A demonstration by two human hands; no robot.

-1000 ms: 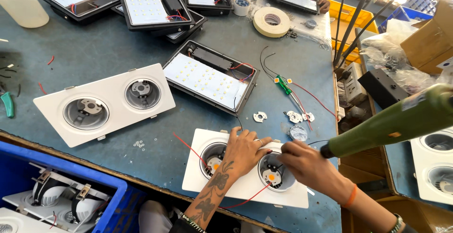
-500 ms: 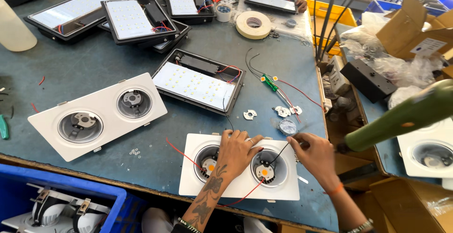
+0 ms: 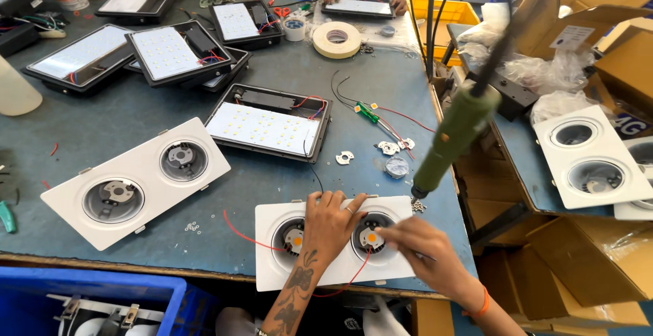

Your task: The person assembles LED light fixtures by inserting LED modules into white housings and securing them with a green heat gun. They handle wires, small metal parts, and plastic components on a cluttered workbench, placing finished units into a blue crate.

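Two hands on white twin downlight frame [image 3: 272,278], left hand [image 3: 331,222] flat open, right hand [image 3: 425,241] pinching at orange LED [image 3: 371,239]

Left hand [image 3: 331,222] flat, right hand [image 3: 423,243] pinching.

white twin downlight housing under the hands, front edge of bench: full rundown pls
The white twin downlight housing is a flat rectangular plate, apparently painted metal or plastic, with two round openings side by side. Each opening shows an orange-yellow LED chip on a pale disc. It lies flat at the near edge of the blue-grey bench, slightly overhanging. The left hand presses between the openings; the right hand works at the right opening. A thin red wire trails from the left opening, another loops below.
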